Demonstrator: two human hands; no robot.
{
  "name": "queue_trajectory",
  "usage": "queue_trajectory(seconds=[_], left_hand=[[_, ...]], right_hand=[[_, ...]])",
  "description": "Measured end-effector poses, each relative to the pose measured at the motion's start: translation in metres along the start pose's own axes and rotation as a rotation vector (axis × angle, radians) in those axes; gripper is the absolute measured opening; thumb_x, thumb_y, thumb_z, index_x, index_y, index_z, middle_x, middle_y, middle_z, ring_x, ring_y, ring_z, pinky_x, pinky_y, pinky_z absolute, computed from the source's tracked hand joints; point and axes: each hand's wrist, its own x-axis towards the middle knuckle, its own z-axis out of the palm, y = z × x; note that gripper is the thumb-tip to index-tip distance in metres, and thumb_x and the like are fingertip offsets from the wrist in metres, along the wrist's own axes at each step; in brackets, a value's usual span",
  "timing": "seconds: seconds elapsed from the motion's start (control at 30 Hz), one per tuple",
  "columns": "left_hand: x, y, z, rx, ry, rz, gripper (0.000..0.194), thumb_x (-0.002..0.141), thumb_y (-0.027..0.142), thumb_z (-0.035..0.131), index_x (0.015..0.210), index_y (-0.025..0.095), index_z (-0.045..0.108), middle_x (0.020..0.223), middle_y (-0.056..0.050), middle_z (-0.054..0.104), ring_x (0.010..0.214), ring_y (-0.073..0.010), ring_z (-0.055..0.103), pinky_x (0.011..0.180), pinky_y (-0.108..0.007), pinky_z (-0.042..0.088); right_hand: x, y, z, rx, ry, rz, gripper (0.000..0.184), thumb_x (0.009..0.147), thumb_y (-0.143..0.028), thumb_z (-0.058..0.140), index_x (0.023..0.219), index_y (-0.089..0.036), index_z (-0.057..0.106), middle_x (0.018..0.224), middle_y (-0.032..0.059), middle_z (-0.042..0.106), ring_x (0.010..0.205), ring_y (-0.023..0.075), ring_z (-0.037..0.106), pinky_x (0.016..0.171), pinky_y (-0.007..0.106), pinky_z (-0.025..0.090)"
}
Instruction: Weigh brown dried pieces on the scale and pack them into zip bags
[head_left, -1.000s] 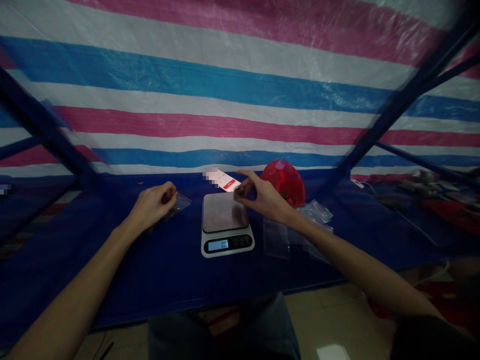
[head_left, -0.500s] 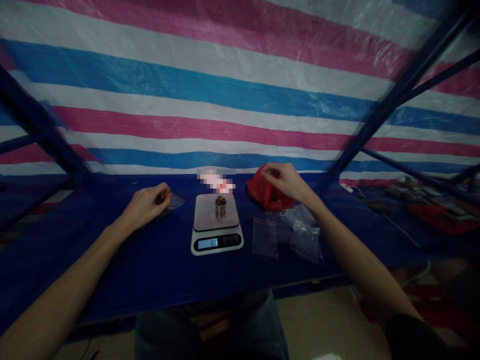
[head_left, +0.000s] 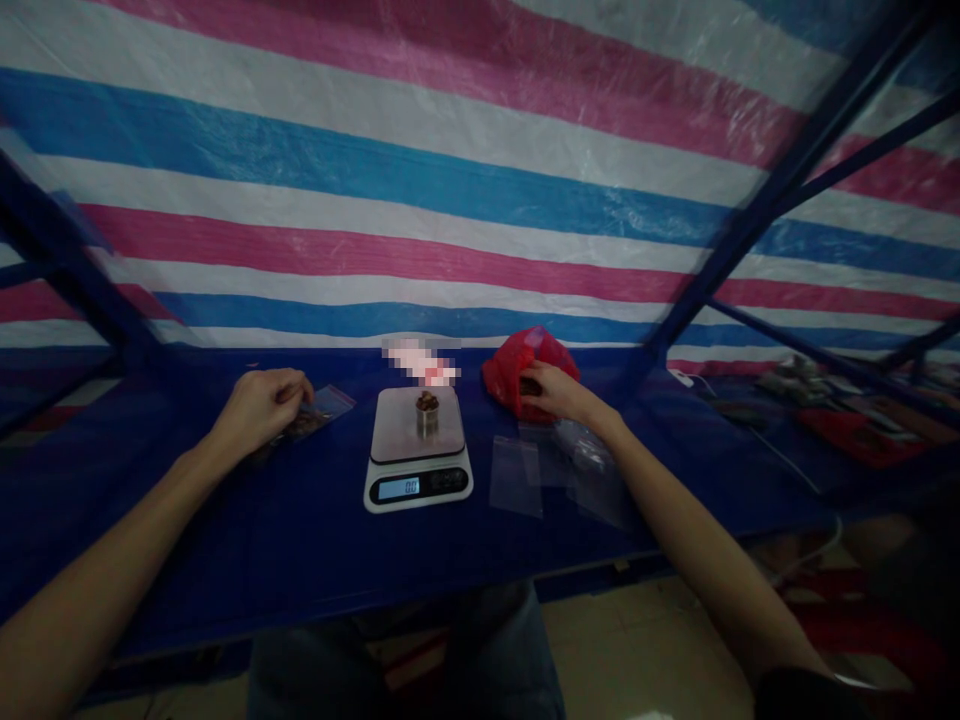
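Note:
My left hand (head_left: 262, 408) rests at the left with its fingers curled together. Against its fingertips lies a small clear zip bag (head_left: 324, 415) with brown bits inside; whether the fingers pinch something is too small to tell. My right hand (head_left: 562, 393) reaches into the mouth of a red plastic bag (head_left: 511, 362), fingers bent inward and their tips hidden. Brown contents show dimly there. Between the hands stands a digital kitchen scale (head_left: 386, 445), its display reading 0.0. A small metal cup (head_left: 427, 416), heaped with brown pieces, stands upright on the scale's plate.
Flat clear zip bags (head_left: 515, 475) lie right of the scale, some under my right forearm. A blurred pinkish item (head_left: 420, 362) is behind the scale. Blue metal posts (head_left: 720, 250) flank the blue table (head_left: 315, 560), with striped sheeting (head_left: 420, 230) behind.
My right hand has moved from above the red bag down into its opening. My left hand has shifted left, exposing more of the small zip bag. The view has turned slightly right.

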Motion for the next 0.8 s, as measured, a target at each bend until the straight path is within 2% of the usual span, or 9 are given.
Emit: queue_trajectory(seconds=[0.13, 0.27, 0.4, 0.63, 0.8], left_hand=[[-0.003, -0.007, 0.003, -0.074, 0.008, -0.026, 0.012, 0.067, 0.016, 0.044, 0.057, 0.02, 0.049, 0.052, 0.002, 0.05, 0.054, -0.013, 0.045, 0.061, -0.026, 0.033], [-0.003, -0.01, 0.007, -0.081, 0.009, -0.053, 0.015, 0.066, 0.015, 0.043, 0.056, 0.022, 0.035, 0.05, 0.004, 0.037, 0.052, -0.0119, 0.037, 0.058, -0.027, 0.026], [-0.003, -0.002, 0.004, -0.047, -0.03, -0.031, 0.017, 0.064, 0.015, 0.044, 0.054, 0.022, 0.033, 0.049, 0.003, 0.034, 0.052, -0.0125, 0.035, 0.059, -0.029, 0.024], [-0.004, 0.01, -0.003, 0.034, -0.048, -0.07, 0.02, 0.06, 0.017, 0.046, 0.054, 0.023, 0.028, 0.049, 0.004, 0.03, 0.05, -0.0138, 0.034, 0.059, -0.031, 0.02], [-0.004, 0.013, -0.003, 0.034, -0.016, -0.1, 0.022, 0.059, 0.018, 0.047, 0.052, 0.023, 0.027, 0.048, 0.003, 0.031, 0.049, -0.0148, 0.035, 0.058, -0.032, 0.021]], right_hand=[[0.0, 0.0, 0.007, -0.105, 0.001, 0.048, 0.019, 0.085, -0.01, 0.074, 0.103, -0.013, 0.076, 0.109, 0.0146, 0.073, 0.105, 0.0279, 0.067, 0.098, 0.043, 0.053], [0.002, 0.0, 0.011, -0.15, 0.011, 0.073, 0.014, 0.087, -0.006, 0.067, 0.096, -0.013, 0.075, 0.105, 0.0148, 0.072, 0.105, 0.0284, 0.066, 0.098, 0.042, 0.052], [0.004, 0.005, 0.017, -0.138, 0.024, 0.061, 0.018, 0.086, -0.003, 0.064, 0.096, -0.013, 0.075, 0.112, 0.0159, 0.071, 0.107, 0.0288, 0.066, 0.1, 0.044, 0.052], [-0.001, 0.02, 0.025, -0.174, 0.09, 0.071, 0.029, 0.089, -0.012, 0.067, 0.118, -0.012, 0.071, 0.12, 0.0176, 0.066, 0.111, 0.0304, 0.064, 0.103, 0.047, 0.052], [0.0, 0.018, 0.023, -0.149, 0.071, 0.05, 0.023, 0.09, -0.009, 0.061, 0.11, -0.013, 0.073, 0.115, 0.0173, 0.069, 0.107, 0.0302, 0.066, 0.1, 0.045, 0.053]])
